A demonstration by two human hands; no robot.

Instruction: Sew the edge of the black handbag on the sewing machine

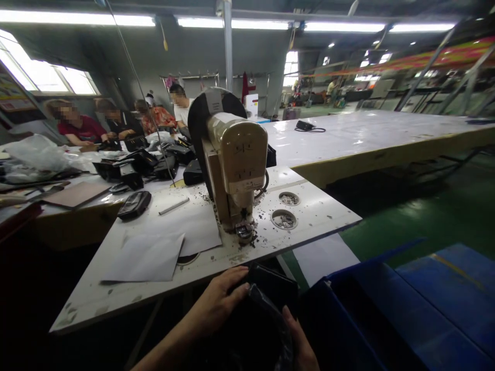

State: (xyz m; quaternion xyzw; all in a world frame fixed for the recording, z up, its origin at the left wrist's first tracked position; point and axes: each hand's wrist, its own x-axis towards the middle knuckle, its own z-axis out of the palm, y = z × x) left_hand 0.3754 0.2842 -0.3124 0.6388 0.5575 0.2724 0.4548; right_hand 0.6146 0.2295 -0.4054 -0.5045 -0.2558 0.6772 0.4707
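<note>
Far to the left of the grip, clear plastic bags (40, 154) are lying on a side table (96, 212), with a flat board (76, 194) resting nearer. Beyond these, a person in a red top (83, 129) is sitting beside several others. A small black pouch (134, 205) is resting on a corner of the white worktable (83, 312), ahead and left of the grip, while a pile of black bags (145, 159) is lying behind it. White papers (143, 257) are lying just left of the grip and beyond it; past them is lying a thin grey rod (174, 206).

The left hand (216, 299) is pinching the edge of a black bag (274, 283) between thumb and fingers. Straight ahead of the grip, a machine (243, 149) is standing on the worktable. The black bag is sitting between both hands, beside the worktable's near edge. Ahead and right, two round holes (284, 219) are holding small scraps. The right hand (299, 340) is laying its thumb along the bag's right side; its other fingers are hiding, so I cannot tell how it is closing. Far ahead, a strapped bag (304, 125) is lying on a long table (348, 134). Right of the grip, a blue bin (334, 309) is standing close by.
</note>
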